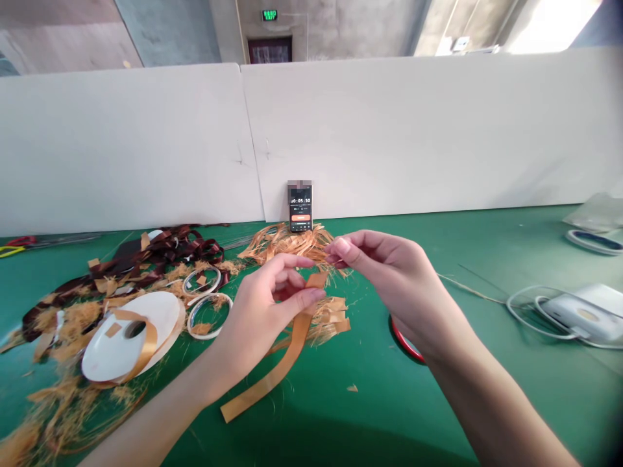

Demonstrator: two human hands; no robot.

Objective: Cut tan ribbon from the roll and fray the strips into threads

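My left hand pinches a golden-brown satin ribbon strip near its upper end, and the strip curves down toward the table's near side. Just to the right, my right hand is closed in a pinch beside the ribbon's end. Whatever lies between its fingertips is too fine to make out. Below and behind the hands are short frayed ribbon pieces and a heap of long loose strips.
On the left lie a white ribbon spool, tape rolls, dark brown ribbon and scissors. A phone with a timer leans on the white partition. At right are a red ring and a white corded device.
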